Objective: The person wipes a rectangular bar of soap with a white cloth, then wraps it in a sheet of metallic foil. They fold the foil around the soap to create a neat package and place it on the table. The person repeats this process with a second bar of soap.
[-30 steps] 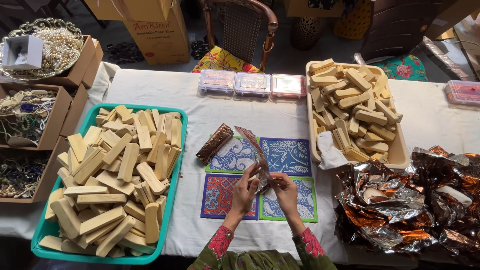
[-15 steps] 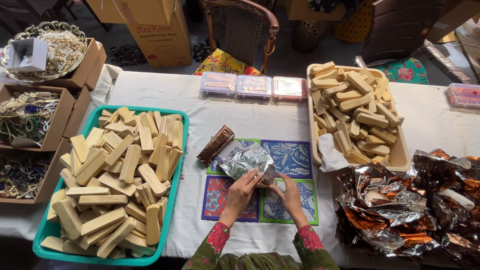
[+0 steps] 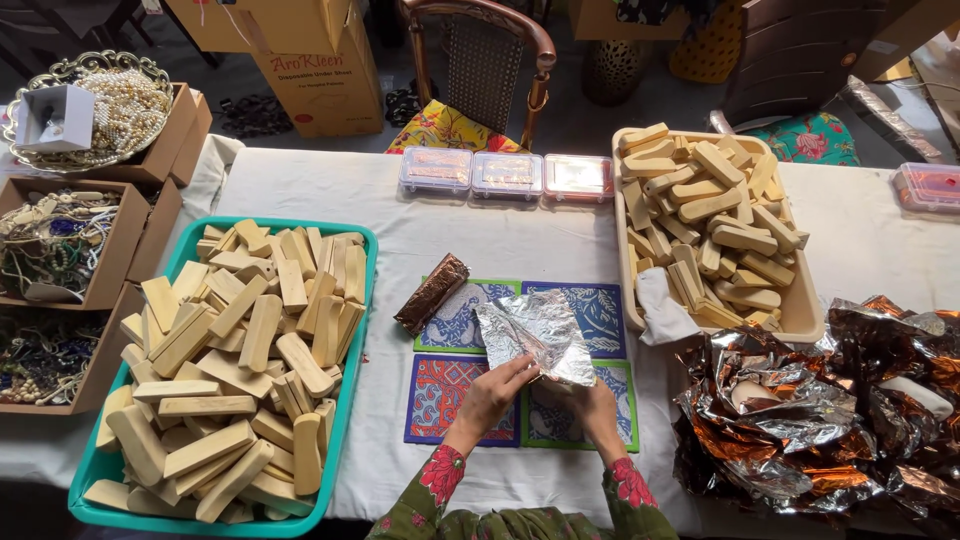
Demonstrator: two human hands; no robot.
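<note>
- A sheet of silver foil [image 3: 533, 335] is pinched at its near edge by the left hand [image 3: 492, 392] and the right hand [image 3: 594, 405], over the four patterned mats [image 3: 455, 385] at the table's middle.
- The wrapping step seems to be in hand; by judgement, the foil needs to be folded snugly and evenly next.
- One wrapped bar [image 3: 432, 292] is laid just beyond the foil, on the far left mat.
- A green tray of pale bars [image 3: 357, 330] is set left of the mats, a cream tray [image 3: 805, 325] right of them.
- Crumpled copper foil [image 3: 820, 410] is heaped right of the mats; nothing is seen blocking the hands.
</note>
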